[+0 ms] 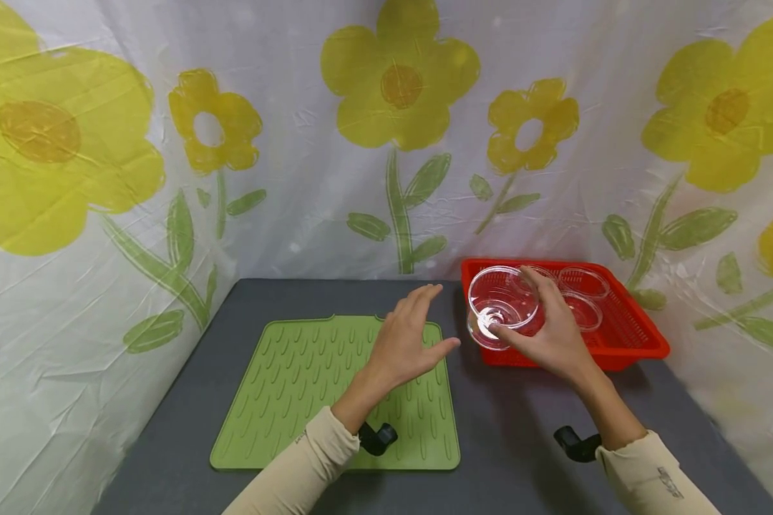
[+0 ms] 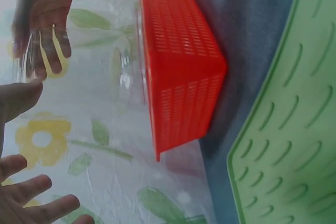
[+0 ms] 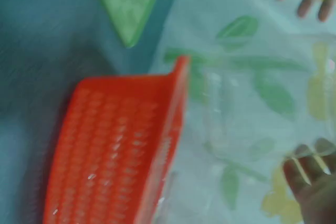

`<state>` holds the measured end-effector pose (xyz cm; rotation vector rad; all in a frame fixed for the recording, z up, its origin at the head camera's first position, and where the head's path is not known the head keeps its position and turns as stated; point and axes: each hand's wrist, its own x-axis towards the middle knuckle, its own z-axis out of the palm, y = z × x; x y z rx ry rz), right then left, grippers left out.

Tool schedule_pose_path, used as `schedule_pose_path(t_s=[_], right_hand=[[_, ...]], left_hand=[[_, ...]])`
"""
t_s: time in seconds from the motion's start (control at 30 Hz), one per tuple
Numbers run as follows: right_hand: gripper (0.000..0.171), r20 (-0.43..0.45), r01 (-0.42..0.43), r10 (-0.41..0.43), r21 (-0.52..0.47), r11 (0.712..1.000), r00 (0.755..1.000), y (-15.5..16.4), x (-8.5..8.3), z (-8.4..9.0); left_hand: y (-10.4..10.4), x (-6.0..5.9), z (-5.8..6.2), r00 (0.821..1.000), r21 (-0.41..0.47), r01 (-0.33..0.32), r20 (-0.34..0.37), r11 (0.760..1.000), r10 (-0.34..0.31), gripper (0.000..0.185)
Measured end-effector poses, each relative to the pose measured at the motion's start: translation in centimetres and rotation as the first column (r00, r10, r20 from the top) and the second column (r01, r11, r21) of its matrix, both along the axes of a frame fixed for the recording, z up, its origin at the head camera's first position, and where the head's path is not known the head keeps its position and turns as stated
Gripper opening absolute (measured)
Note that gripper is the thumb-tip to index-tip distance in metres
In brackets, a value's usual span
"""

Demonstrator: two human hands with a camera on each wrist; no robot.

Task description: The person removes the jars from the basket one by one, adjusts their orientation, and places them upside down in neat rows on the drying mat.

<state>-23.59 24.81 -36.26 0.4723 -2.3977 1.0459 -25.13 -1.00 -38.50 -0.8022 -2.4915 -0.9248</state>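
Observation:
My right hand (image 1: 557, 332) grips a clear round glass (image 1: 504, 300) near its rim, thumb on one side and fingers on the other. That glass is raised above the left part of a red basket (image 1: 631, 354), tilted with its mouth facing up toward the head camera. In the left wrist view the right hand (image 2: 50, 3) holds the see-through glass above the basket's rim. My left hand (image 1: 402, 343) is in the air over the right side of a green mat (image 1: 283, 400), fingers extended and thumb apart, holding nothing.
Several more clear round glasses (image 1: 582, 285) stand in the red basket at the back right of the dark grey table (image 1: 502, 458). A white curtain (image 1: 296, 179) with yellow flowers hangs behind the table and along both sides.

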Motion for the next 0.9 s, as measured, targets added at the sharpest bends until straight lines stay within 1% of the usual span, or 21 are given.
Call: schedule_pose_path(t_s=[0.07, 0.13, 0.23, 0.3, 0.33, 0.4, 0.47, 0.53, 0.57, 0.63, 0.73, 0.8, 0.9], right_hand=[[0.097, 0.049, -0.038, 0.038, 0.007, 0.999, 0.998, -0.4, 0.4, 0.5], [0.095, 0.103, -0.085, 0.084, 0.0, 0.996, 0.991, -0.8, 0.6, 0.9], [0.094, 0.166, -0.153, 0.153, -0.014, 0.988, 0.974, -1.5, 1.0, 1.4], [0.094, 0.191, -0.187, 0.188, -0.024, 0.982, 0.963, -1.9, 1.1, 1.6], [0.093, 0.2, -0.198, 0.2, -0.027, 0.98, 0.959, -2.1, 1.2, 1.6], [0.093, 0.215, -0.209, 0.211, -0.029, 0.977, 0.954, -2.3, 1.3, 1.7], [0.093, 0.229, -0.214, 0.217, -0.036, 0.976, 0.949, -2.6, 1.4, 1.8], [0.093, 0.236, -0.218, 0.221, -0.037, 0.975, 0.946, -2.8, 1.5, 1.8], [0.093, 0.237, -0.222, 0.225, -0.038, 0.974, 0.945, -2.8, 1.6, 1.9], [0.092, 0.233, -0.238, 0.24, -0.04, 0.971, 0.942, -3.0, 1.6, 1.9], [0.091, 0.219, -0.268, 0.27, -0.043, 0.963, 0.937, -3.3, 1.5, 1.9], [0.092, 0.213, -0.28, 0.285, -0.052, 0.959, 0.935, -3.4, 1.5, 1.8], [0.1, 0.216, -0.295, 0.301, -0.062, 0.953, 0.929, -3.4, 1.5, 1.7]], left_hand=[[0.0, 0.1, 0.2, 0.999, 0.033, 0.017, 0.039, 0.999, -0.018, 0.089], [0.0, 0.2, 0.5, 0.996, 0.064, 0.025, 0.084, 0.998, -0.03, 0.094], [0.0, 0.4, 0.5, 0.987, 0.098, 0.03, 0.155, 0.995, -0.045, 0.102], [0.0, 0.5, 0.5, 0.978, 0.129, 0.051, 0.197, 0.99, -0.076, 0.105], [0.0, 0.5, 0.4, 0.971, 0.144, 0.066, 0.22, 0.987, -0.097, 0.106], [0.0, 0.6, 0.3, 0.952, 0.195, 0.113, 0.259, 0.974, -0.162, 0.109], [-0.1, 0.6, 0.1, 0.928, 0.256, 0.159, 0.29, 0.953, -0.233, 0.111], [-0.1, 0.6, -0.2, 0.904, 0.319, 0.192, 0.311, 0.928, -0.294, 0.113], [-0.2, 0.6, -0.3, 0.894, 0.347, 0.204, 0.316, 0.916, -0.318, 0.114], [-0.2, 0.6, -0.5, 0.883, 0.387, 0.211, 0.319, 0.897, -0.345, 0.113], [-0.2, 0.7, -0.7, 0.88, 0.426, 0.207, 0.313, 0.881, -0.358, 0.11], [-0.2, 0.8, -0.8, 0.886, 0.439, 0.204, 0.298, 0.875, -0.356, 0.108], [-0.4, 0.7, -1.0, 0.894, 0.459, 0.198, 0.278, 0.866, -0.352, 0.107]])
